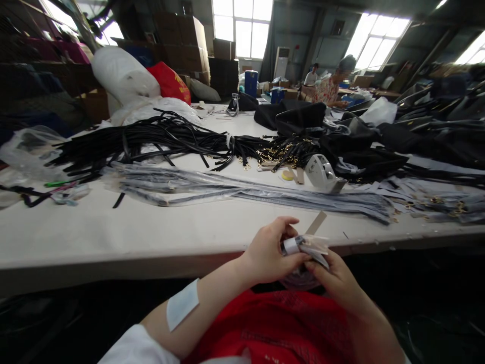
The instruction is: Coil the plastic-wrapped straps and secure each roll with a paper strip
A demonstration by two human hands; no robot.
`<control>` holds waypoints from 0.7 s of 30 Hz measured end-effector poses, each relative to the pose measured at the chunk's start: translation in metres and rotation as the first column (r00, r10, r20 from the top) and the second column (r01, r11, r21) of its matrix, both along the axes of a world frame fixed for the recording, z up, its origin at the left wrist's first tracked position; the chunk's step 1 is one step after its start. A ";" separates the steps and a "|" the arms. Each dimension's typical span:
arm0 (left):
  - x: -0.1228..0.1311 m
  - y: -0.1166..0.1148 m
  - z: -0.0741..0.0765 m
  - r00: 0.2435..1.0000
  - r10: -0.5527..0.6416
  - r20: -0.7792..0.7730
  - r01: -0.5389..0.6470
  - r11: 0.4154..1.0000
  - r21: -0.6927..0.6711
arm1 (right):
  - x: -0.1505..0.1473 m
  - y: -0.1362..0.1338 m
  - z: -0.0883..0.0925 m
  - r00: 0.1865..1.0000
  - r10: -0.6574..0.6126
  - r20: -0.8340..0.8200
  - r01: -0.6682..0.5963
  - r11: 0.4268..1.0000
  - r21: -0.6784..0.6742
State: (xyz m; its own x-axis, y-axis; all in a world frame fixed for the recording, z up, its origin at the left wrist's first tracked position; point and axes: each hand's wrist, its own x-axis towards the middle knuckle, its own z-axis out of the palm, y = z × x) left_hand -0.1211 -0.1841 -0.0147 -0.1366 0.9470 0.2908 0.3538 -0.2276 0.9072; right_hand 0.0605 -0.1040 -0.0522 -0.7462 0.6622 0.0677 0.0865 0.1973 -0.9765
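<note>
Plastic-wrapped bundle in grip of left hand and right hand, red cloth lettering illegible.

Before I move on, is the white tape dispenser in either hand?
No, the dispenser sits on the table, apart from the left hand and right hand, which hold a plastic-wrapped bundle.

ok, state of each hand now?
Left hand: closed, holding a plastic-wrapped bundle by its white band.
Right hand: closed on the same bundle's clear plastic.
</note>
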 end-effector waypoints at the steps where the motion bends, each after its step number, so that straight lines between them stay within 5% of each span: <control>1: -0.002 0.001 -0.001 1.000 0.020 0.000 -0.020 1.000 0.024 | -0.001 -0.002 0.000 1.000 -0.019 0.010 0.019 1.000 0.001; 8: -0.001 -0.002 0.002 0.995 -0.018 -0.100 0.033 0.987 0.157 | -0.007 -0.008 0.004 0.994 -0.110 -0.003 0.110 0.993 0.048; 11: 0.000 -0.004 0.007 0.980 0.092 -0.174 -0.047 0.968 0.248 | -0.007 -0.008 0.001 0.979 -0.200 -0.046 0.202 0.978 0.046; 15: -0.003 -0.001 0.007 0.952 0.198 -0.232 -0.178 0.978 0.105 | -0.007 -0.007 -0.003 0.953 -0.286 -0.103 0.290 0.956 0.031; 18: -0.003 0.002 0.003 0.967 0.063 -0.246 -0.061 0.998 0.017 | -0.008 -0.007 0.001 0.962 -0.255 -0.097 0.255 0.967 -0.011; 21: -0.001 0.004 -0.001 0.974 0.070 -0.217 -0.065 0.997 0.029 | -0.011 -0.010 0.010 0.983 -0.121 -0.136 0.104 0.986 -0.128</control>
State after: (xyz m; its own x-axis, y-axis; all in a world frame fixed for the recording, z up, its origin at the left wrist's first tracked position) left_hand -0.1217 -0.1804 -0.0160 -0.1309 0.9311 0.3405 0.5574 -0.2149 0.8019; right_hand 0.0498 -0.1139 -0.0417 -0.6552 0.7509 0.0831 -0.0403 0.0752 -0.9964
